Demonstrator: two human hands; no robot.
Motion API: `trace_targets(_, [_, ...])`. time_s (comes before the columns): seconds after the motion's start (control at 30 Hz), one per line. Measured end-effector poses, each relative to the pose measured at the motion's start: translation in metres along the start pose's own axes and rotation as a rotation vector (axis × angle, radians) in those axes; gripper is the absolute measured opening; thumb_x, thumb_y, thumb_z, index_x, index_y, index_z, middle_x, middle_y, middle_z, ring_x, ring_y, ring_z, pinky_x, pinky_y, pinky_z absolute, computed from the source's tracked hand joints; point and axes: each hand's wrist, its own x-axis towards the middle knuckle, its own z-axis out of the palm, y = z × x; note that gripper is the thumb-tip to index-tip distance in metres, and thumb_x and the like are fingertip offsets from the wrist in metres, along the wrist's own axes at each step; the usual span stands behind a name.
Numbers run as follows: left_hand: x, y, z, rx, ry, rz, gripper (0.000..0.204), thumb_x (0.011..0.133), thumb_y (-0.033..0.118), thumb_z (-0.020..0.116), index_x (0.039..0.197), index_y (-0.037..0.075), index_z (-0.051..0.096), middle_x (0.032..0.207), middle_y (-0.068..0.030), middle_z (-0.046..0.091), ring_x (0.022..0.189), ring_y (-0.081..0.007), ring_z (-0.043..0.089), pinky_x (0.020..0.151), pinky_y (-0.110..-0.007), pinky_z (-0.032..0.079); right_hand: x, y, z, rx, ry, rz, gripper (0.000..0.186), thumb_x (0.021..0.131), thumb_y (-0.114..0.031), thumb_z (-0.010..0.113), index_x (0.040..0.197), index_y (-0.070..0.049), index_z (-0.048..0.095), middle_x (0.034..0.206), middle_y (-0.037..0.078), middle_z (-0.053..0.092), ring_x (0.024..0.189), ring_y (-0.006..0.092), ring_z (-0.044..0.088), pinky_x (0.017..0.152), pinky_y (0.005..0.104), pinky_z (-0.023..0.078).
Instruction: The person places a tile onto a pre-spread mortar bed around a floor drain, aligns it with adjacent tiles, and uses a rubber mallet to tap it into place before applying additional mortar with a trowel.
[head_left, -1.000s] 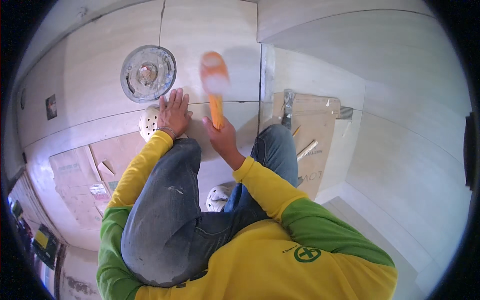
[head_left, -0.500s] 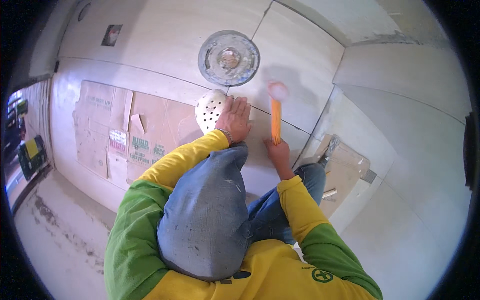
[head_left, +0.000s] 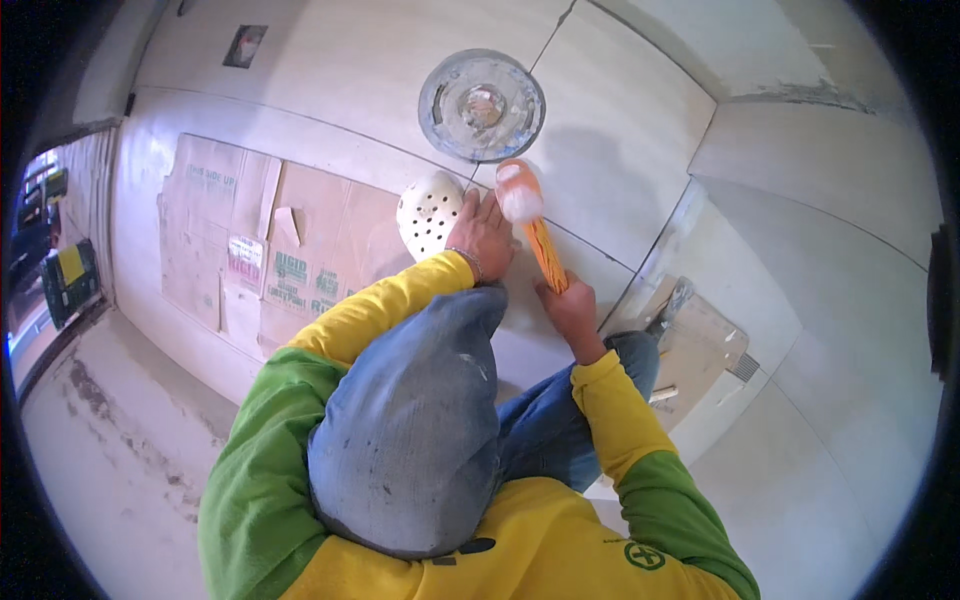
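Note:
My right hand [head_left: 570, 308] is wrapped round the orange handle of a mallet [head_left: 544, 252]. Its rounded head, orange and whitish, is close beside the fingertips of my left hand [head_left: 484, 238]. That hand lies flat on a pale floor tile with its fingers stretched out, next to the holed toe of a white clog [head_left: 428, 215] on my foot. Just beyond the fingers, dark joints between the tiles meet. Whether the mallet head touches the tile cannot be told.
A round grey disc, smeared with dried material [head_left: 482, 105], lies on the tiles ahead. Flattened cardboard [head_left: 300, 235] covers tiles on the left. At right, a trowel-like tool [head_left: 676, 300] lies by another cardboard piece [head_left: 705, 345]. A small square cut-out [head_left: 245, 46] shows at far left.
The mallet head has swung left and closer to my left hand, its handle now leaning left. My left hand stays flat beside the clog. The whole view has shifted slightly.

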Motion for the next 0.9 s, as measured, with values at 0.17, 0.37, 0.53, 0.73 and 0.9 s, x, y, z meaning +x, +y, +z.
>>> trace_targets(0.17, [0.002, -0.003, 0.026, -0.007, 0.162, -0.012, 0.072, 0.095, 0.047, 0.045, 0.146, -0.003, 0.038, 0.156, -0.0182, 0.034, 0.146, -0.0305, 0.028, 0.119, -0.052, 0.012, 0.014, 0.002, 0.006, -0.077, 0.000, 0.003, 0.041, 0.082, -0.040, 0.072, 0.091, 0.000, 0.068, 0.083, 0.026, 0.067, 0.080, 0.0460, 0.066, 0.069, 0.0484, 0.052])
trace_targets(0.37, [0.003, -0.002, 0.028, -0.049, 0.256, -0.029, 0.069, 0.095, 0.044, 0.048, 0.145, -0.004, 0.039, 0.156, -0.0186, 0.034, 0.146, -0.0311, 0.028, 0.119, -0.053, 0.013, 0.011, -0.008, -0.010, 0.214, 0.054, 0.081, 0.040, 0.081, -0.038, 0.073, 0.094, 0.000, 0.068, 0.086, 0.026, 0.068, 0.084, 0.0462, 0.066, 0.072, 0.0475, 0.053])
trace_targets(0.53, [0.006, -0.003, 0.038, -0.094, 0.375, -0.006, 0.070, 0.089, 0.044, 0.057, 0.137, -0.005, 0.045, 0.148, -0.0243, 0.041, 0.143, -0.0355, 0.032, 0.119, -0.052, 0.016, 0.015, 0.005, -0.011, -0.009, -0.010, 0.129, 0.043, 0.082, -0.038, 0.073, 0.097, 0.002, 0.068, 0.082, 0.025, 0.068, 0.080, 0.0412, 0.068, 0.070, 0.0440, 0.053])
trace_targets(0.73, [0.020, -0.003, 0.011, -0.294, 0.485, -0.014, 0.065, 0.091, 0.036, 0.054, 0.142, -0.003, 0.042, 0.151, -0.0216, 0.039, 0.143, -0.0346, 0.033, 0.117, -0.055, 0.020, 0.017, -0.005, -0.011, 0.401, 0.244, -0.013, 0.039, 0.084, -0.035, 0.073, 0.092, 0.002, 0.066, 0.072, 0.021, 0.064, 0.068, 0.0317, 0.065, 0.067, 0.0399, 0.052])
trace_targets(0.9, [0.043, -0.003, 0.007, -0.082, 0.395, -0.088, 0.070, 0.092, 0.039, 0.052, 0.147, -0.002, 0.036, 0.155, -0.0221, 0.033, 0.145, -0.0367, 0.028, 0.118, -0.055, 0.016, 0.048, -0.032, -0.031, 0.200, 0.020, 0.281, 0.031, 0.087, -0.029, 0.073, 0.086, 0.001, 0.063, 0.069, 0.016, 0.063, 0.062, 0.0255, 0.060, 0.062, 0.0368, 0.049])
